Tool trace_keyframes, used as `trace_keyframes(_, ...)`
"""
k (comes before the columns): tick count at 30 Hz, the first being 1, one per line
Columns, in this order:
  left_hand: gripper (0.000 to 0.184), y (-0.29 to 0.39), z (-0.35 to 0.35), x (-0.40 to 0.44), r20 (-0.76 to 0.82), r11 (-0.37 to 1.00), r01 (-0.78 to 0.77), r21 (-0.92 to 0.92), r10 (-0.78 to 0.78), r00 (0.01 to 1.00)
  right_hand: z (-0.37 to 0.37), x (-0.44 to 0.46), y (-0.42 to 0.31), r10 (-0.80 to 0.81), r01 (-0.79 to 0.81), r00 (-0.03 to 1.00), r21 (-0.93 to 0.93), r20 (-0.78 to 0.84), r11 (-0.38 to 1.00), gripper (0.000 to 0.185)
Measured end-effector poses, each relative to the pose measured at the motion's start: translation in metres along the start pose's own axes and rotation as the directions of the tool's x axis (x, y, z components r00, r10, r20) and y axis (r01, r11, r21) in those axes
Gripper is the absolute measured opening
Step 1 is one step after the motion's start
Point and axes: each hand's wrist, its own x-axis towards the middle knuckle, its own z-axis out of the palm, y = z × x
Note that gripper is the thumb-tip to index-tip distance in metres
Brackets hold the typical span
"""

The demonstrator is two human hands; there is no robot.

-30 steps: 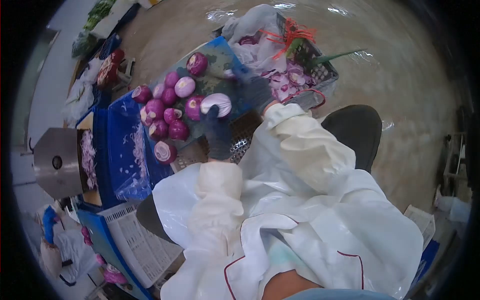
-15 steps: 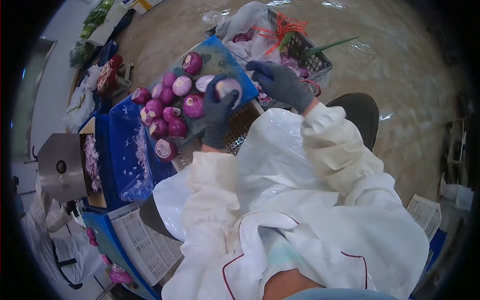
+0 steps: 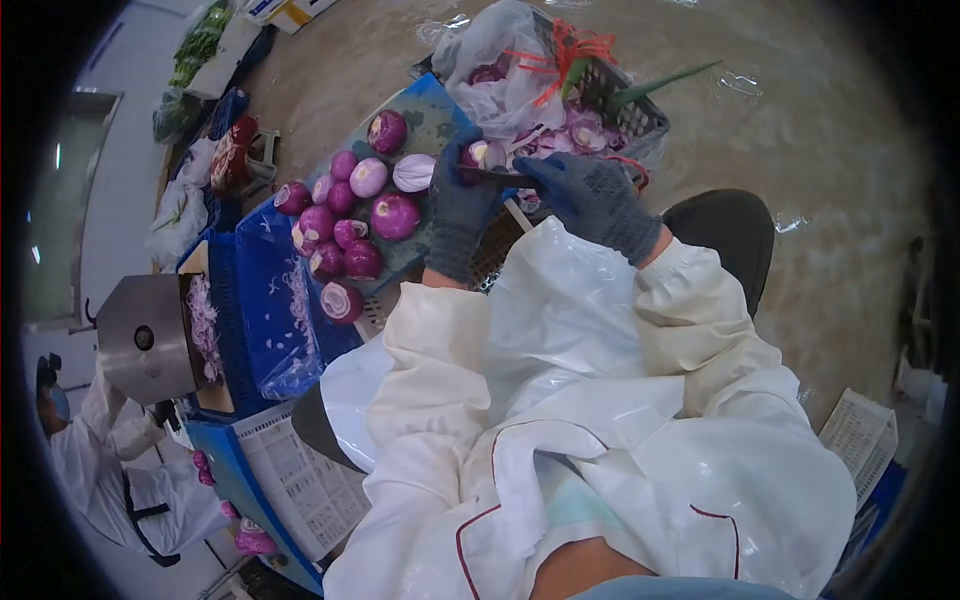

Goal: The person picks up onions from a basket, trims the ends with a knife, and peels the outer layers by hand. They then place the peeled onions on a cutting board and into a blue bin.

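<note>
Floor (image 3: 820, 210) was wet; red onions (image 3: 395, 216) on the board (image 3: 432, 118) looked peeled. My left fingers (image 3: 453, 168) cupped another onion (image 3: 488, 154), seemingly unfinished; right fingers (image 3: 548, 170) gripped a knife (image 3: 503, 180).

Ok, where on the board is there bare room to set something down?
The board is bare between the farthest onion, the striped onion and the plastic bag. Its left side is crowded with onions.

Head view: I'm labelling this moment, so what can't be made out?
All in the head view:
Held onion: one side, hidden by the left hand.
Knife: handle end, hidden inside the right hand.
Crate: floor, hidden under onion peelings.
Co-worker: left part, cut off by the dark image border.
</note>
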Motion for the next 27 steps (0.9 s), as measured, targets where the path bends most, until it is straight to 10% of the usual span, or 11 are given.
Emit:
trace_keyframes(9, 0.042, 0.036, 0.026, -0.017, 0.102, 0.988, 0.152, -0.038, -0.148, 0.984, 0.029, -0.003, 0.012, 0.121, -0.142, 0.984, -0.167, -0.128, 0.976, 0.038)
trace_keyframes(15, 0.049, 0.02, 0.033, 0.001, 0.089, 0.979, 0.077, -0.191, -0.061, 0.994, 0.004, -0.002, 0.005, 0.221, -0.162, 0.947, 0.248, -0.234, 0.955, 0.022)
trace_keyframes(18, 0.057, 0.032, 0.034, 0.007, 0.141, 0.941, 0.147, -0.306, -0.108, 0.984, -0.009, 0.001, 0.013, 0.478, -0.514, 0.813, 0.796, 0.333, 0.319, 0.028)
trace_keyframes(27, 0.062, 0.033, 0.048, 0.021, 0.13, 0.968, -0.071, -0.242, 0.105, 0.986, -0.022, 0.003, 0.019, 0.441, -0.555, 0.761, 0.829, 0.476, 0.063, 0.033)
